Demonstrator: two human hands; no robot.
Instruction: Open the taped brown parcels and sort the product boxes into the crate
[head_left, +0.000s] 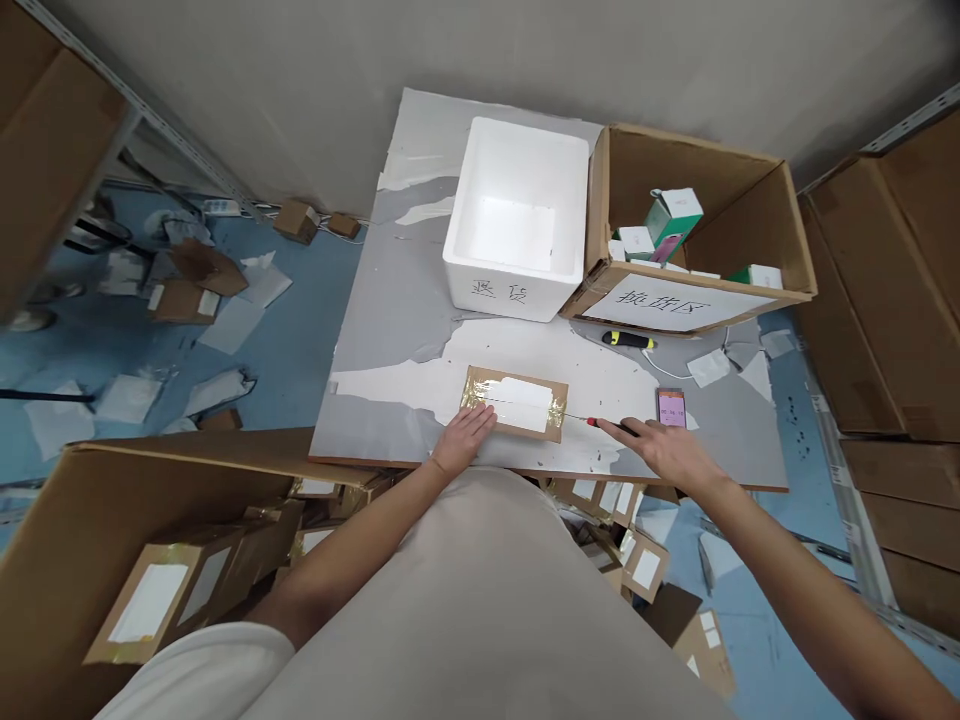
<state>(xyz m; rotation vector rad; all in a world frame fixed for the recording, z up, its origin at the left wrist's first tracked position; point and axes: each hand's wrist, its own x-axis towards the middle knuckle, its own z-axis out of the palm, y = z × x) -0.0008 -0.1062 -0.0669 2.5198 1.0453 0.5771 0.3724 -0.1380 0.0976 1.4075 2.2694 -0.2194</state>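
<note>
A small brown cardboard box (491, 382) with shiny tape at both ends and a white label lies flat near the table's front edge. My left hand (466, 437) rests on its left end, fingers stretched out flat. To the right of the box, my right hand (664, 448) is closed around a thin-shafted tool (606, 424) with a red and black handle. The shaft points left and its tip reaches the right end of the box; I cannot tell the tool's exact kind. A phone (671, 408) with a lit pink screen lies just beyond my right hand.
Behind the box stand a white foam bin (514, 290) and an open carton (600, 250) holding green-and-white boxes. A yellow-black cutter (628, 340) lies before them. A large carton (187, 445) of parcels stands left below the table (367, 330). Paper litters the blue floor.
</note>
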